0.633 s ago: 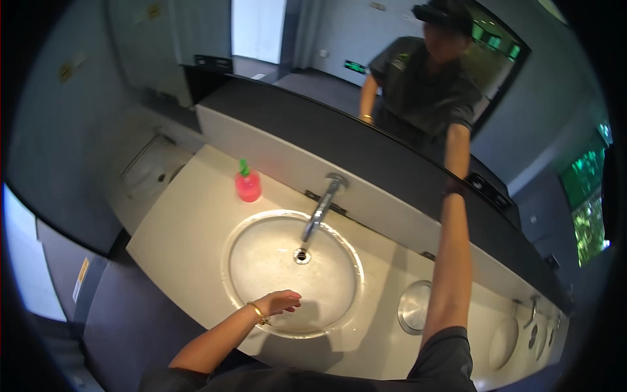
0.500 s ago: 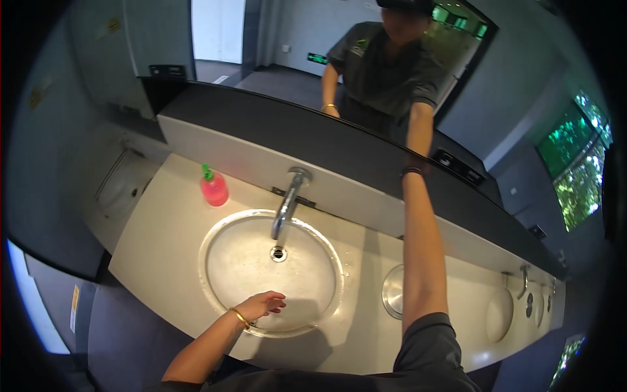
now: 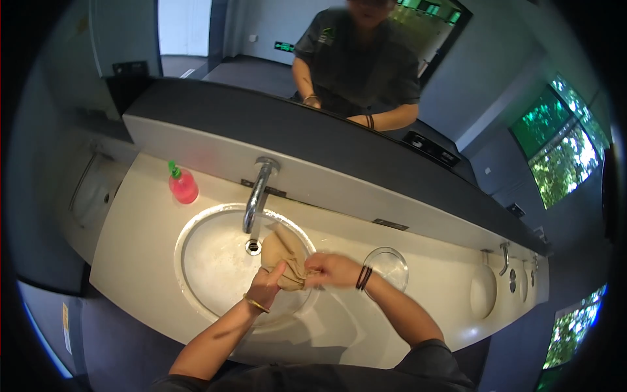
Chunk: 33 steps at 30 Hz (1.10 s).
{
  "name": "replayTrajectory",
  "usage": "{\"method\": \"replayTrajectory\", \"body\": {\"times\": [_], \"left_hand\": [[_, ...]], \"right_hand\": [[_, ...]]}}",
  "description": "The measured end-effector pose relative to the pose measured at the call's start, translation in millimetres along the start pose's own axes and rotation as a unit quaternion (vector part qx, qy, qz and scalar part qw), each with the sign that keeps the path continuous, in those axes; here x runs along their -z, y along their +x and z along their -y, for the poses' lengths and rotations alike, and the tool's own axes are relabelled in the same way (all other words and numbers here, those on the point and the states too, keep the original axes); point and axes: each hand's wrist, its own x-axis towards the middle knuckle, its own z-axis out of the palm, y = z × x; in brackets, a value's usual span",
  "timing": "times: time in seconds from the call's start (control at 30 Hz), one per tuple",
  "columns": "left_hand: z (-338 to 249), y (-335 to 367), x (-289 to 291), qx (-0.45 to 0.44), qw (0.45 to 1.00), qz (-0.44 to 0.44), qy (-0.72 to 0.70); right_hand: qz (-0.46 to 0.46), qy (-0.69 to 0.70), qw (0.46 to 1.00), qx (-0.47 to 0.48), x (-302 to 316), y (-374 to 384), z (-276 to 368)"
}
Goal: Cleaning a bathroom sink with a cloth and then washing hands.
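Observation:
A crumpled tan cloth [image 3: 285, 256] hangs over the right part of the oval sink [image 3: 215, 274], held between my two hands. My left hand [image 3: 264, 285] grips its lower left side, thumb on top. At the cloth's right edge, my right hand [image 3: 332, 269] pinches it, slightly blurred. Just beyond the cloth, the chrome faucet [image 3: 258, 193] points down toward the drain [image 3: 253, 247]. Whether water is running from it, I cannot tell.
A pink soap bottle [image 3: 184, 187] with a green pump stands left of the faucet. Right of the sink, a round metal lid [image 3: 386, 269] is set in the counter [image 3: 431, 281]. Farther right are another basin [image 3: 484, 291] and faucet. A mirror [image 3: 261, 59] rises behind the ledge.
My right arm has come back from its reach toward the mirror ledge, and its hand is now over the sink. The tan cloth has come into view, and my left hand has closed on it.

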Motion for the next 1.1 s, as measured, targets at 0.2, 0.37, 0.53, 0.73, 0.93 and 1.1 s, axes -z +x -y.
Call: {"method": "replayTrajectory", "body": {"times": [0.2,0.37,0.53,0.73,0.93,1.1], "left_hand": [[23,-27,25,0.161,0.983,-0.064,0.061],[19,-55,13,0.238,0.965,-0.026,0.105],[4,-67,-11,0.288,0.94,-0.073,0.167],[18,-70,25,0.278,0.957,-0.03,0.076],[9,-85,8,0.175,0.983,0.01,0.059],[24,-58,-12,0.164,0.985,0.021,0.055]], "right_hand": [[-0.446,0.622,0.637,-0.085,173,49,-93],[-0.574,0.672,0.444,0.15,196,79,-131],[-0.628,0.657,0.397,0.126,209,68,-127],[-0.602,0.695,0.381,0.096,213,66,-112],[-0.544,0.743,0.385,0.065,209,104,-102],[-0.692,-0.069,0.642,-0.323,197,75,-199]]}}
